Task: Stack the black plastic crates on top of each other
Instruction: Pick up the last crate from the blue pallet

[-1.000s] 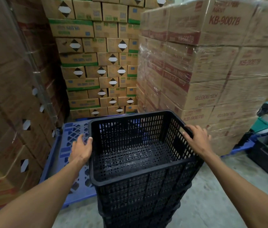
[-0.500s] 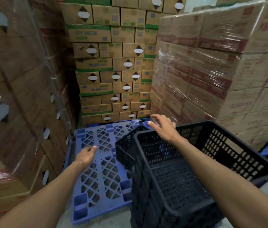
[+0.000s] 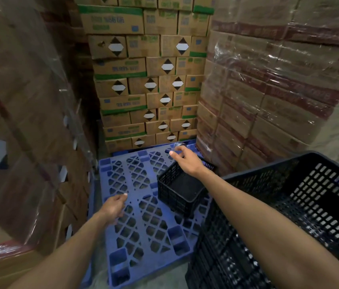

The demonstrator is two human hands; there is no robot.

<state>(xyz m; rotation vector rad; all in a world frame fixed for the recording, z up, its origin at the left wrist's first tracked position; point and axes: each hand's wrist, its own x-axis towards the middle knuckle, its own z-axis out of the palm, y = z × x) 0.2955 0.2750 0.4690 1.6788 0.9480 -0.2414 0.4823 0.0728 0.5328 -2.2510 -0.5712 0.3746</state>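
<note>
Lone black crate on the blue pallet, beyond the crate stack at near right: rigid lattice plastic, probably light; best gripped by opposite rims. Right hand above its far rim and left hand over the pallet, fingers loosely apart, empty. Wrapped cartons crowd the right; open room leftward.

Black crate on blue pallet

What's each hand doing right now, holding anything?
Left hand: open, fingers loosely curled, holding nothing, over the blue pallet.
Right hand: open, holding nothing, reaching over the lone black crate on the pallet.
</note>
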